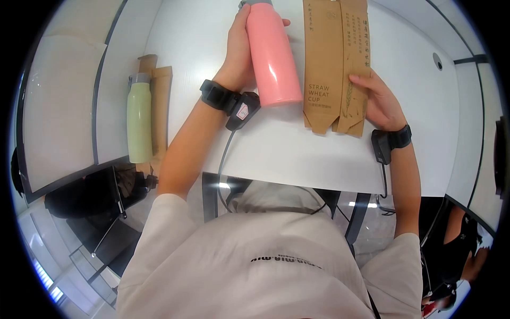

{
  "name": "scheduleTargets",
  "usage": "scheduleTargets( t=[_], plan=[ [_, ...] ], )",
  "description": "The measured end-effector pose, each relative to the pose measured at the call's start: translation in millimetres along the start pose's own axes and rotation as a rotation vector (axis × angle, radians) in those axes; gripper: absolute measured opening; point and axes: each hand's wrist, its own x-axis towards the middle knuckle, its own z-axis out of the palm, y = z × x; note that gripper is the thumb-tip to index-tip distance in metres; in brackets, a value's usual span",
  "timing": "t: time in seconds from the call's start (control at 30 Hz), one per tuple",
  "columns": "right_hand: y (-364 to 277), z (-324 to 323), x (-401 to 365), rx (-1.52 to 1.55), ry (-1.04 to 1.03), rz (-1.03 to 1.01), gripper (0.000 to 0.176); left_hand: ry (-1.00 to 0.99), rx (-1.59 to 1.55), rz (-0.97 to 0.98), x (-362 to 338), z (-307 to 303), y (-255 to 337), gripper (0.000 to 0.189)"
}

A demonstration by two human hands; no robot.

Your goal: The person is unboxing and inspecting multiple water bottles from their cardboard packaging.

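Observation:
A pink bottle with a grey cap is in my left hand, whose fingers wrap round its upper part. The bottle's base points toward me. Right of it, a flattened brown cardboard box printed "STRAW WHEAT CUP" has its open flaps toward me. My right hand grips the box's right edge, thumb on top and the other fingers hidden beneath. Box and bottle are close together over the white table.
On the left of the white table a green bottle lies beside another flattened cardboard box. A round cable hole is at the right. White partitions stand on both sides. Other people are partly visible at the lower left and lower right.

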Motion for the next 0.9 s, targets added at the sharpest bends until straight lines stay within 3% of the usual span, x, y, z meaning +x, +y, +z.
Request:
scheduleTargets(
  t=[0.9],
  plan=[
    [-3.1, 5.4, -1.9, 0.01, 0.003, 0.034, 0.045, 0.021, -0.002, 0.02, -0.3, 4.0, -1.9, 0.07]
  ],
)
